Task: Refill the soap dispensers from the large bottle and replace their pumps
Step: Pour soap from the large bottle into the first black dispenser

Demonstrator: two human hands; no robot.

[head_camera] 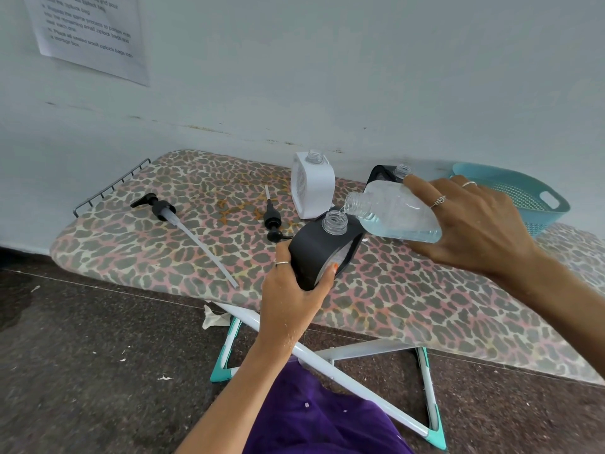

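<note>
The left hand (294, 290) is wrapped around the low part of a black soap bottle (322, 253), thumb on one side and fingers on the other. The bottle leans a bit and its clear screw neck sticks up above the hand. The right hand (471, 221) grips a big clear bottle (393, 214) from above, fingers curled over its back end. This bottle is tipped on its side, with pale blue soap pooled along the low side. Its open mouth sits just over the black bottle's neck, and a thin bit of soap runs down.

A white soap bottle (312, 185) with ribbed sides stands just behind, with no top on. Another black bottle (384, 173) peeks out behind the big one. Two black pumps (157, 206) (273, 219) with long thin tubes lie on the spotty cloth ironing board (163, 257). A blue basket (530, 198) with little holes sits at the far right.
</note>
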